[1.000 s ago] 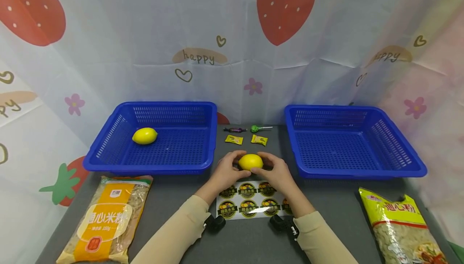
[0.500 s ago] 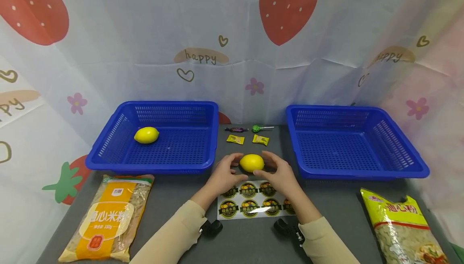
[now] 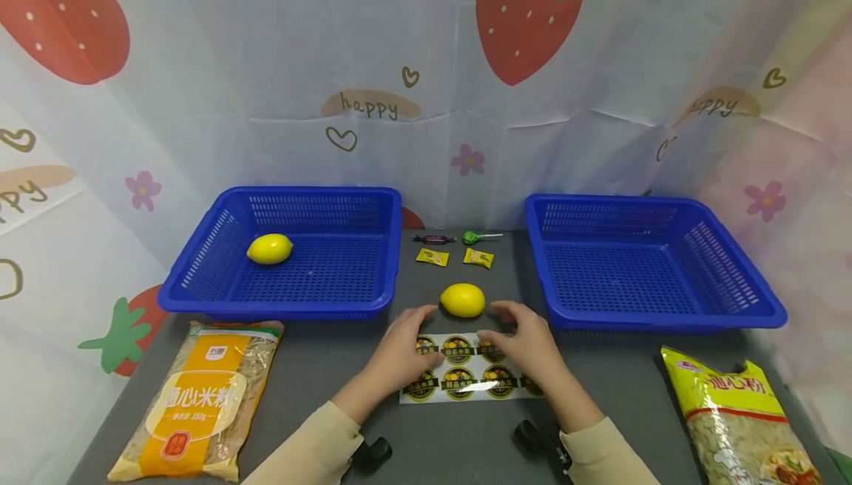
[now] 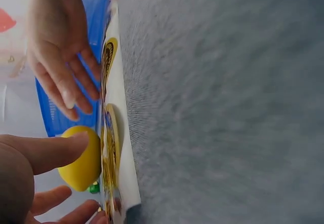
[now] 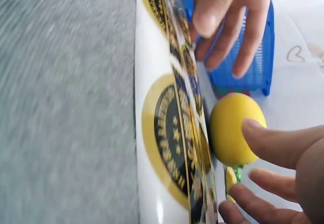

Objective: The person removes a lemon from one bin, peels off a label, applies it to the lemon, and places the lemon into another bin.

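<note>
A yellow lemon (image 3: 462,300) lies on the grey table between two blue baskets, and neither hand touches it. My left hand (image 3: 401,343) and right hand (image 3: 524,338) sit just in front of it, fingers relaxed and empty, over the far edge of a white sticker sheet (image 3: 466,380) printed with round gold-and-black labels. In the left wrist view the lemon (image 4: 81,158) is beyond my left thumb (image 4: 45,152). In the right wrist view the lemon (image 5: 235,127) lies past the sticker sheet (image 5: 162,133). A second lemon (image 3: 269,248) rests in the left basket (image 3: 200,300).
The right basket (image 3: 665,319) holds nothing. Small sweets (image 3: 431,256) and a green lollipop (image 3: 470,236) lie at the back between the baskets. A noodle packet (image 3: 200,400) lies front left, another packet (image 3: 742,418) front right. A printed curtain closes off the back and sides.
Both hands have let go of the lemon and drawn back toward me, over the sticker sheet. The lemon stays where it was set down.
</note>
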A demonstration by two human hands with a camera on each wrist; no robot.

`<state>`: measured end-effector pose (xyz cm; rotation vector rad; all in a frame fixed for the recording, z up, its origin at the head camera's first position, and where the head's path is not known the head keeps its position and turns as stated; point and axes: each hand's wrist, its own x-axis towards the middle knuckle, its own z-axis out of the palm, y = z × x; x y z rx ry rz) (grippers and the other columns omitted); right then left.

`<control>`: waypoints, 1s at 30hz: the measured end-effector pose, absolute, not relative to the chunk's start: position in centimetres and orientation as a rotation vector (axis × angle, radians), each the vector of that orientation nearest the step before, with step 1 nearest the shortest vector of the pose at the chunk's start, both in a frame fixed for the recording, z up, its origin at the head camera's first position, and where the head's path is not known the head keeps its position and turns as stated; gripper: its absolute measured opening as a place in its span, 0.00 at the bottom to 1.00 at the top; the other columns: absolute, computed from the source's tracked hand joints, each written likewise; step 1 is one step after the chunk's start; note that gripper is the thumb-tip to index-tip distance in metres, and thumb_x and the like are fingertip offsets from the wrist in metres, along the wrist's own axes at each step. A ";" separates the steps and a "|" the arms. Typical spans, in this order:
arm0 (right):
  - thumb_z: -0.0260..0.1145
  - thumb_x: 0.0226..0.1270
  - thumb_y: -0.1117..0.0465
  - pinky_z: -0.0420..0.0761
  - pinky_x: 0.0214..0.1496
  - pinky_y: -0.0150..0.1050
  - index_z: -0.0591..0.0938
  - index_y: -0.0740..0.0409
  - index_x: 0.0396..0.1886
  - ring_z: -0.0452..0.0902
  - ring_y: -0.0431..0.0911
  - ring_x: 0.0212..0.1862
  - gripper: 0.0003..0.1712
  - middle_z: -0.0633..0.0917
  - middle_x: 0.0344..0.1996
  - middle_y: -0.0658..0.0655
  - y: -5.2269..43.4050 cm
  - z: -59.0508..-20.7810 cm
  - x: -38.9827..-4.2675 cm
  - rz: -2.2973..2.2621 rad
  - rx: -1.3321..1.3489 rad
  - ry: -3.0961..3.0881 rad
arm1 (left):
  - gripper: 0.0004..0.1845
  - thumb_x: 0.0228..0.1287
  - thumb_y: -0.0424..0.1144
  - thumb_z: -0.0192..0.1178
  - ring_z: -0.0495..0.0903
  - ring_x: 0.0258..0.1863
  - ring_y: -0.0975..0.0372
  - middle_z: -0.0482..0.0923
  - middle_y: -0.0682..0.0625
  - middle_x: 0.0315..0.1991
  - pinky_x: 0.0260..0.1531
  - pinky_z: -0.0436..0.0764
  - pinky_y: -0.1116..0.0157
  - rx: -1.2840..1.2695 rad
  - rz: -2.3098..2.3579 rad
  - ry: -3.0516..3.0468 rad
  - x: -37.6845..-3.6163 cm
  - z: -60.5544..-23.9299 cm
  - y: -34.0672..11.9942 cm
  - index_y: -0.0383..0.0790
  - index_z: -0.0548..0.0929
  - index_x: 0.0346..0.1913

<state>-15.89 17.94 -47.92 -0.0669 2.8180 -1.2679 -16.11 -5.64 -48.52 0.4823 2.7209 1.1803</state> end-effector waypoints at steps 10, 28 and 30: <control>0.79 0.56 0.46 0.76 0.47 0.47 0.87 0.51 0.45 0.74 0.45 0.41 0.21 0.81 0.35 0.49 17.0 -48.2 -15.5 -0.821 -0.300 2.885 | 0.37 0.57 0.36 0.74 0.71 0.64 0.47 0.78 0.43 0.60 0.65 0.71 0.46 0.544 1.066 2.762 -14.8 -48.9 -6.4 0.42 0.73 0.70; 0.60 0.78 0.54 0.81 0.40 0.38 0.84 0.47 0.53 0.79 0.36 0.34 0.11 0.87 0.40 0.46 20.0 -44.3 -14.4 -1.018 -0.727 2.528 | 0.31 0.56 0.38 0.76 0.78 0.60 0.53 0.77 0.48 0.60 0.60 0.77 0.49 0.645 1.287 2.859 -12.6 -46.7 -7.2 0.45 0.79 0.64; 0.60 0.78 0.53 0.82 0.42 0.38 0.84 0.45 0.52 0.81 0.37 0.36 0.11 0.87 0.42 0.45 20.4 -43.7 -14.5 -1.030 -0.758 2.498 | 0.30 0.56 0.39 0.76 0.78 0.60 0.55 0.79 0.50 0.60 0.60 0.77 0.50 0.673 1.314 2.889 -12.3 -46.4 -7.3 0.45 0.80 0.63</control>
